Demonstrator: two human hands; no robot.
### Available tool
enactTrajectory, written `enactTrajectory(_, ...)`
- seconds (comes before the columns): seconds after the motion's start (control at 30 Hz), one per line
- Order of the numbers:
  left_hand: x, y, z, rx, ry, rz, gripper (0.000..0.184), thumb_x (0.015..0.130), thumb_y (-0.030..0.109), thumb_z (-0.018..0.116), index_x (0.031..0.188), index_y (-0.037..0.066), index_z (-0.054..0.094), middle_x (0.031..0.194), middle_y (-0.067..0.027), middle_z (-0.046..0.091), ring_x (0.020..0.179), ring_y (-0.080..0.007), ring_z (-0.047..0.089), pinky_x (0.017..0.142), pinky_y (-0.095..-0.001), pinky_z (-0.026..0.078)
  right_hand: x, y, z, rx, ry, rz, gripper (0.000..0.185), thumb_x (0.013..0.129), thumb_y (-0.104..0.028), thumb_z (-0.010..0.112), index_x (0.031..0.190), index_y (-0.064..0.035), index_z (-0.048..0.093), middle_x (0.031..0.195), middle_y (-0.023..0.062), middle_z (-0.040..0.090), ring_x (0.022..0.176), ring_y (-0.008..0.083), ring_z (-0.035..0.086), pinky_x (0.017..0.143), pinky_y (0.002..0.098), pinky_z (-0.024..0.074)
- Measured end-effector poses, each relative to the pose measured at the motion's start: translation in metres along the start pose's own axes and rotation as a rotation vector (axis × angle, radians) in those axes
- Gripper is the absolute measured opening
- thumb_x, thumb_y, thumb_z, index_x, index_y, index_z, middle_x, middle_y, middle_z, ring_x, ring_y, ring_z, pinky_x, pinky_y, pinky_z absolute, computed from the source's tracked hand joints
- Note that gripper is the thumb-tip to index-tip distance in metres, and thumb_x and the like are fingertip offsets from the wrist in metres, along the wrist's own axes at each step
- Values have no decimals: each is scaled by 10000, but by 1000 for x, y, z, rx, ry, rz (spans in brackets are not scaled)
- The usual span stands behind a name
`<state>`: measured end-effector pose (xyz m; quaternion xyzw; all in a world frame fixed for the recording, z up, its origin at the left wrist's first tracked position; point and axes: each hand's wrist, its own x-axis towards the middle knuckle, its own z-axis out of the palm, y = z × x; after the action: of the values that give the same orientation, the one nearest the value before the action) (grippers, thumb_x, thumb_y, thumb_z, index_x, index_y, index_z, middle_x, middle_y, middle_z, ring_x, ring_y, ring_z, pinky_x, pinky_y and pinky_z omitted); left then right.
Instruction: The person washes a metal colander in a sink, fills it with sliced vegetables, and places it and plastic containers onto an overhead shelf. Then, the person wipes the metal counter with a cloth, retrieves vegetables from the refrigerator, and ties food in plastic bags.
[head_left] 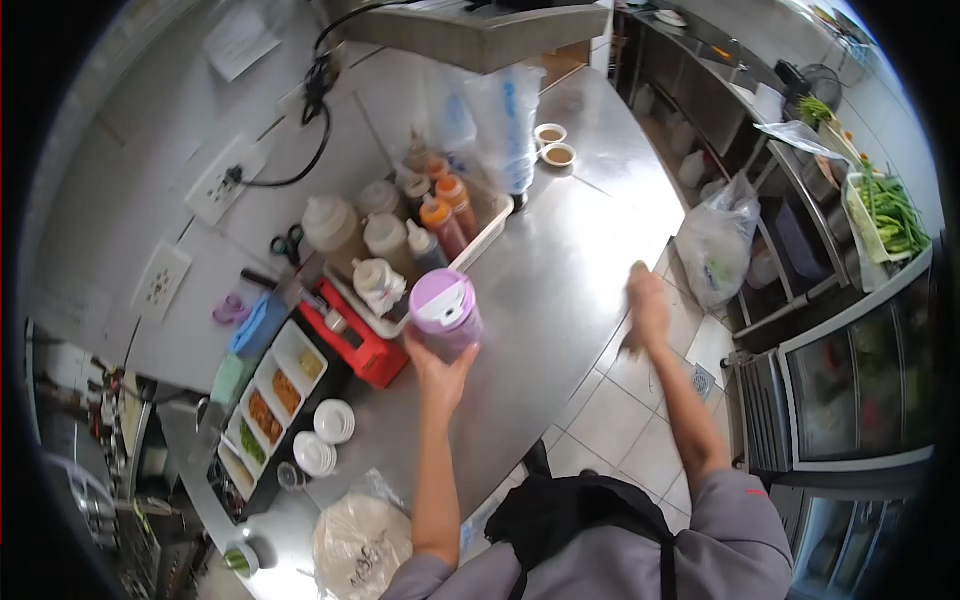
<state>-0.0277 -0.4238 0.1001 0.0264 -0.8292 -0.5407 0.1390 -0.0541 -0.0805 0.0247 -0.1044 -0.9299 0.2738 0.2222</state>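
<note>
My left hand point(440, 372) is wrapped round a purple container with a flip-style lid point(446, 302), white in part on top. It is upright, above the steel counter point(520, 320), just in front of the tray of squeeze bottles. Out past the counter's right edge hangs my right hand point(647, 308), over the tiled floor. Motion smears its fingers, so whether it holds anything cannot be made out.
Squeeze bottles point(386, 237) fill a white tray point(488, 236). Beside it are a red device point(375, 345), a topping rack point(262, 415), small white bowls point(334, 421) and a plastic bag point(362, 540). Two sauce cups point(558, 155) stand farther back. A fridge point(860, 370) is at right.
</note>
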Motion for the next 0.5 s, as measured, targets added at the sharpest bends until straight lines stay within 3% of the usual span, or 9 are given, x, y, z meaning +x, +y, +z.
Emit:
enactTrajectory(0.03,-7,1,2,-47,37,-12,912,656,156,715,1301,-24,97,1296,-223,247,1214,-318,263,979,-407,259,37,47,-14,38,-9,333,219,833,-152,414,962,-24,536,975,168,571,878,279,554,717,382,434)
enactTrajectory(0.13,-39,-3,4,-82,115,-23,802,729,103,635,1317,17,96,1282,-199,285,1177,-298,327,924,-417,324,82,30,-67,4,193,214,196,832,-145,406,864,-24,557,777,155,601,705,284,582,645,374,453)
enactTrajectory(0.17,-52,2,5,-118,77,-31,754,748,75,598,1316,19,104,1265,-194,313,1158,-289,353,908,-398,338,87,27,-60,164,204,-32,266,865,-189,360,841,-13,558,768,192,596,688,332,583,605,377,454)
enactTrajectory(0.2,-64,8,7,-150,33,-40,709,767,47,561,1315,20,112,1247,-188,342,1139,-280,379,893,-378,353,92,23,-45,259,149,-196,233,847,-182,377,860,-23,546,746,188,586,670,332,575,596,378,451)
enactTrajectory(0.27,-78,17,20,-194,-88,-111,636,783,9,510,1308,15,151,1203,-178,402,1099,-265,427,862,-343,379,99,-18,-26,178,-328,-143,232,780,-238,465,933,-72,517,742,130,588,629,281,567,586,403,446)
enactTrajectory(0.3,-81,22,28,-199,-147,-113,621,784,5,507,1303,13,167,1196,-175,411,1090,-259,437,853,-334,385,92,-51,-26,-216,-374,-155,315,788,-268,443,1064,-125,494,989,139,571,843,276,561,706,443,437)
enactTrajectory(0.33,-83,28,38,-205,-209,-111,606,784,1,503,1299,11,184,1188,-172,420,1080,-254,447,843,-325,392,78,-30,28,-320,-370,-246,396,839,-330,389,1210,-194,421,1253,125,421,1132,272,413,889,485,340)
enactTrajectory(0.4,-75,44,69,-214,-320,-67,574,788,-3,496,1289,7,216,1170,-166,440,1064,-243,463,831,-311,401,73,-28,29,-266,-295,-441,431,882,-379,323,1278,-215,361,1363,72,288,1270,246,225,992,498,200)
enactTrajectory(0.5,-63,82,117,-226,-435,7,526,797,-9,481,1274,3,259,1140,-159,471,1053,-231,476,835,-303,401,100,33,12,-292,-124,-354,425,893,-399,289,1268,-219,377,1355,34,310,1279,242,213,1009,478,188)
